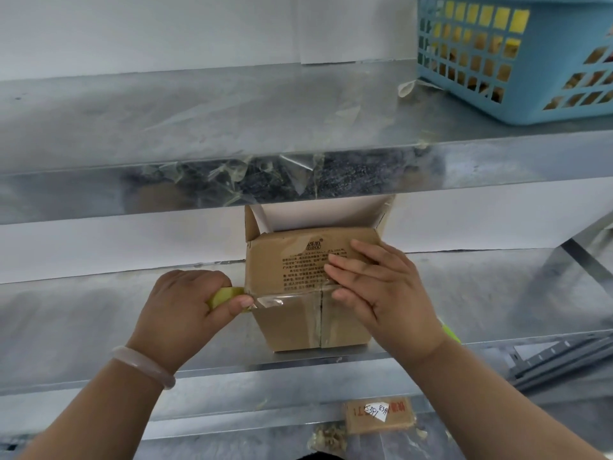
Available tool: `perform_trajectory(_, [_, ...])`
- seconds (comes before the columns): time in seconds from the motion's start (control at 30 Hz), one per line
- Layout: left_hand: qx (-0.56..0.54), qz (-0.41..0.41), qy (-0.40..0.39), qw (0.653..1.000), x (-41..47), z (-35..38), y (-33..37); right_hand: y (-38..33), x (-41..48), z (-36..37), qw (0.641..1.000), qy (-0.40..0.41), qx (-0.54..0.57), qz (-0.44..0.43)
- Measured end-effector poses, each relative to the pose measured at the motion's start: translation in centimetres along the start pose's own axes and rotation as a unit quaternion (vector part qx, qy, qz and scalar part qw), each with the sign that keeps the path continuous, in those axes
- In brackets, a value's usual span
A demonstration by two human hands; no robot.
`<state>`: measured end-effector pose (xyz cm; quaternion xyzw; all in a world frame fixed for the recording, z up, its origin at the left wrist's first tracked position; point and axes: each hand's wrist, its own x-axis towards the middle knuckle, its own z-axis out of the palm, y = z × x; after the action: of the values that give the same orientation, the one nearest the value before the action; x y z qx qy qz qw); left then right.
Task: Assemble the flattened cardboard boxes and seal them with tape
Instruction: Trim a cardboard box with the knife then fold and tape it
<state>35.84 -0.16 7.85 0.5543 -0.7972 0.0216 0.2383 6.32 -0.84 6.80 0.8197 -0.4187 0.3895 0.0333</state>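
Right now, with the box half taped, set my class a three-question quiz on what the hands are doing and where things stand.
1. True or false: the right hand lies flat on the cardboard box.
2. What does the left hand grip at the box's left edge? A. scissors B. the tape roll C. a marker
3. Fill in: the blue basket stands on the ____ metal shelf, above the box.

Key: 1 true; 2 B; 3 upper.
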Motion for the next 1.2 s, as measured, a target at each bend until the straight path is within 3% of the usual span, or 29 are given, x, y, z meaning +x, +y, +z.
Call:
perform_trajectory(0.2, [0.053, 0.029, 0.024, 0.998, 0.3, -0.4, -0.4, 0.7, -0.4, 0.5, 0.998, 0.018, -0.050, -0.039])
perform_trajectory(0.4, [0.026, 0.014, 0.012, 0.999, -0.1, 0.1, -0.5, -0.5, -0.3, 0.0, 0.993, 0.016, -0.117, -0.031])
perform_trajectory(0.6, [0.017, 0.013, -0.003, 1.000, 0.2, 0.3, -0.1, -4.3, 1.2, 1.3, 0.982, -0.108, -0.140, -0.058])
perform_trajectory(0.73, [0.002, 0.014, -0.007, 1.000, 0.0, 0.1, -0.2, -6.9, 2.6, 3.7, 0.995, -0.042, -0.094, -0.002])
perform_trajectory(0.83, [-0.009, 0.002, -0.019, 1.000, -0.1, 0.1, -0.3, -6.9, 2.1, 4.6, 0.996, 0.018, -0.090, -0.020])
perform_trajectory(0.97, [-0.028, -0.018, -0.039, 0.999, -0.3, 0.3, -0.3, -6.9, 1.9, 4.8, 0.993, 0.012, -0.113, -0.032])
perform_trajectory(1.2, [-0.021, -0.015, -0.060, 0.998, 0.0, -0.2, -0.1, -8.6, 2.2, 5.5, 0.995, -0.007, -0.095, 0.038])
